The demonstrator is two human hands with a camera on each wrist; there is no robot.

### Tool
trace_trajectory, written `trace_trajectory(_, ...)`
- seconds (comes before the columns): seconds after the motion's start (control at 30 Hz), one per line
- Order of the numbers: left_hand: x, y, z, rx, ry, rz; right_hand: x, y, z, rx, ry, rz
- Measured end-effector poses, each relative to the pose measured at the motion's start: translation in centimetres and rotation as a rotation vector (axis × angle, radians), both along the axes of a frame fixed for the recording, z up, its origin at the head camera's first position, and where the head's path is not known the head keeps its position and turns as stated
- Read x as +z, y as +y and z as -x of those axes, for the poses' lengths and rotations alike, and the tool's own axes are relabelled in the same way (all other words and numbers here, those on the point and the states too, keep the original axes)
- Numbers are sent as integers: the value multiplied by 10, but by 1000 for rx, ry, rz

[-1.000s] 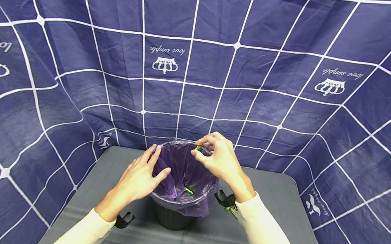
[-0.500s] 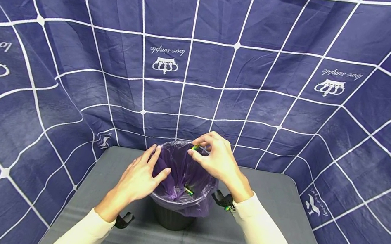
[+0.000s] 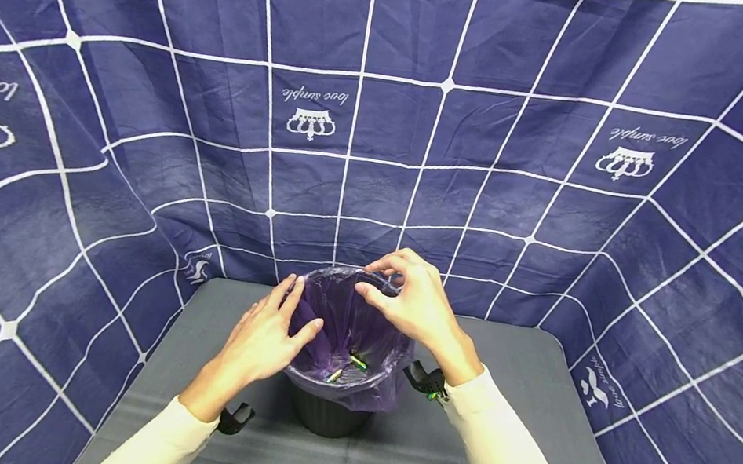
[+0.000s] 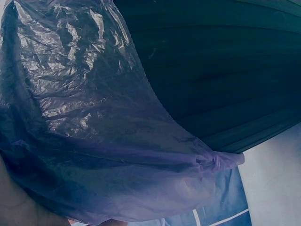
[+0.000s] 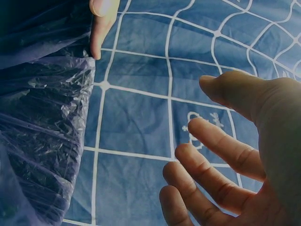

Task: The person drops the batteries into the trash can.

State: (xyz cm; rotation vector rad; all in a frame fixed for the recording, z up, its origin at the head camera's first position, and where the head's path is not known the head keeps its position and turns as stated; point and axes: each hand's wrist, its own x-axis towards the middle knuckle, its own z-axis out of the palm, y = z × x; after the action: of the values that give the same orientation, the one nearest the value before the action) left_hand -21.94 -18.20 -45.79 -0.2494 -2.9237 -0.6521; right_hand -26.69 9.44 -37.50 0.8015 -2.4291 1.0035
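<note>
A small black bin [image 3: 327,416] stands near the middle of the grey surface [image 3: 524,364], lined with a purple plastic bag [image 3: 338,315] whose edge folds over the rim and hangs down the outside. In the left wrist view the bag [image 4: 108,141] drapes in crinkled folds over the ribbed dark wall of the bin [image 4: 221,70], with a small knot of plastic at its lower edge. Inside the liner lie two small green and yellow items [image 3: 347,366], one near the bottom centre and one just beside it toward the front; what they are is too small to tell.

The left hand [image 3: 264,340] rests on the near left side of the rim, fingers [image 3: 287,295] straight along the outside of the bag and the thumb hooked over the edge into the opening, so the plastic sits between thumb and fingers. The right hand [image 3: 415,301] hovers over the far right part of the rim with fingers [image 5: 221,146] loosely spread and gently bent, holding nothing; the right wrist view shows its palm bare and apart from the bag [image 5: 42,132].

Behind and at both sides hangs a dark blue cloth [image 3: 389,108] with a white grid, crown marks and the words "love simple"
</note>
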Motion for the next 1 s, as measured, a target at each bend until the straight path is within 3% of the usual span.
trace_trajectory(0.3, -2, 0, 1, -2, 7, 8, -6, 14, 0, -22, 14, 6)
trace_trajectory(0.6, -2, 0, 1, -5, 14, 6, -13, 31, 2, -40, -56, 49)
trace_trajectory(1.0, -1, 0, 1, -6, 8, 12, -26, 57, 4, -98, -61, 55)
